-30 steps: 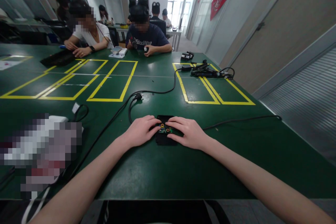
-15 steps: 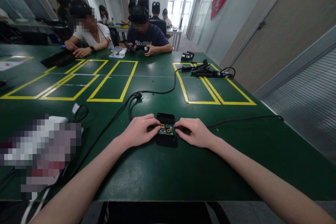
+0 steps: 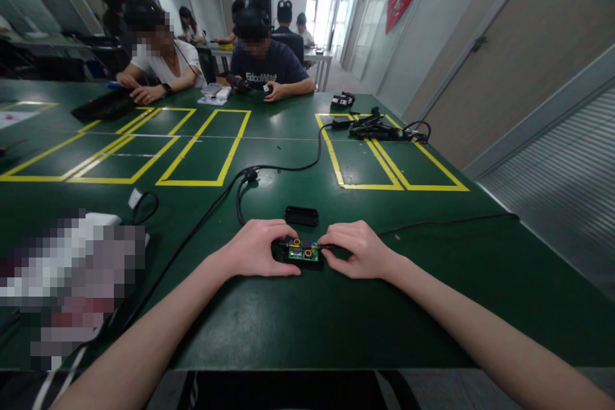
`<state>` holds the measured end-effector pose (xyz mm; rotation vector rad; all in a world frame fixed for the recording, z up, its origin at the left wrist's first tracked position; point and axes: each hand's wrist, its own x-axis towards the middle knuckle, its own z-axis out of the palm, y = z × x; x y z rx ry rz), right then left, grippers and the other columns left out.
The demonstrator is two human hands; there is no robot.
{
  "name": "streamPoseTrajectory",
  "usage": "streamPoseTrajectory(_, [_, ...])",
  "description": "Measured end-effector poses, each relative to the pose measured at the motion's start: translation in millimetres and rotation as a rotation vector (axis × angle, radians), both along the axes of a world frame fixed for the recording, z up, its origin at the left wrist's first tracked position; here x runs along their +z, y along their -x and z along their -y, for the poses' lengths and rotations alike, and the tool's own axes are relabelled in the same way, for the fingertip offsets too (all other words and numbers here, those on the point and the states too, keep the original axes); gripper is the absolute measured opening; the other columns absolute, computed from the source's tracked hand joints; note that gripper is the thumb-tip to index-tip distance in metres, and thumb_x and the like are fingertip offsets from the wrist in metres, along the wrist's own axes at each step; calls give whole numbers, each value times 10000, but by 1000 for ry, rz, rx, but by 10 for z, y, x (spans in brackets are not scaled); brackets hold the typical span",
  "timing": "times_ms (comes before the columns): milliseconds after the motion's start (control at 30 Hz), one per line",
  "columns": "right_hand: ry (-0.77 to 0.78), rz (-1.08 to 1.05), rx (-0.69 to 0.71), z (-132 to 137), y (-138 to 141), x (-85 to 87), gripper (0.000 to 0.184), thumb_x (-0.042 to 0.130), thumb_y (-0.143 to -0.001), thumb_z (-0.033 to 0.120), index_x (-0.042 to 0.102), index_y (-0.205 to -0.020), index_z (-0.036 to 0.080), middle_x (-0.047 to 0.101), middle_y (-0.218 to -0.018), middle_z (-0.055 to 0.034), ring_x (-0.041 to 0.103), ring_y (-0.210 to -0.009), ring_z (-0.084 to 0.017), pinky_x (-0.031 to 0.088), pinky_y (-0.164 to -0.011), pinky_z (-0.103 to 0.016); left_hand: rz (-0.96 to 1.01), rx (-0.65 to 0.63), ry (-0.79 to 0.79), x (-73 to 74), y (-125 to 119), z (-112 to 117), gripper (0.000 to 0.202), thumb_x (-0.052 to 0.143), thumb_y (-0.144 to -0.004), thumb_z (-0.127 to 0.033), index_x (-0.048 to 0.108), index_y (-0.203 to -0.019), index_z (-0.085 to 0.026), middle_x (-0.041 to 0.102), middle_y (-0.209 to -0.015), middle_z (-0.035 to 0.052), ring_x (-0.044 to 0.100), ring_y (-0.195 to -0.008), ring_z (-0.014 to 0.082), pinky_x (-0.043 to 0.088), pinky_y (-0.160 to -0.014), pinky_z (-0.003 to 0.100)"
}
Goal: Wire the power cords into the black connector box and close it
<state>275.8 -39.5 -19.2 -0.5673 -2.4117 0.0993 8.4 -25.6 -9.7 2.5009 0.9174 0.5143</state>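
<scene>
A small green circuit board [image 3: 303, 252] with copper-ringed coils lies over a black half-case [image 3: 314, 264] on the table. My left hand [image 3: 262, 248] spans the left end of the half-case, index finger at its back edge and thumb at its front edge. At the right end, my right hand [image 3: 358, 250] has its fingertips closed around the black cable [image 3: 330, 246] where it meets the board. The other black case half [image 3: 302, 215] rests just behind, hollow side up. My fingers partly hide the board's ends.
A black cord with a plug [image 3: 250, 174] runs across the green table [image 3: 240, 327]. Cables lie piled [image 3: 384, 131] at the back right, among yellow tape outlines. A blurred pale bundle [image 3: 86, 275] is at left. Two people sit opposite, hands on objects.
The circuit board has moved toward me, from between the two case halves onto the nearer one. My left thumb and index finger have spread apart; the right hand has shifted slightly nearer.
</scene>
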Motion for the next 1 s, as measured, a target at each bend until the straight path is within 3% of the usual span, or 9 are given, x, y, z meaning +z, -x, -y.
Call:
streamPoseTrajectory(567, [49,39,-23,-14,-3,-50,104,557,-939,157,656,-935,186,702,-737,-22,633,-593,-136,427,-528,-250,-55,52,-7,-10,-17,-6,301,813,-818,-440,731,-995,-212,728,-853,-3,696,-744,177,500,-690,260])
streamPoseTrajectory(1000, [120,72,-152,-154,-68,-146,96,611,-963,215,697,-976,176,748,-846,-58,713,-719,-173,521,-638,-264,-73,168,-45,-29,-16,-22,340,745,-872,-434,716,-1126,-210,735,-931,19,710,-812,198,516,-716,281])
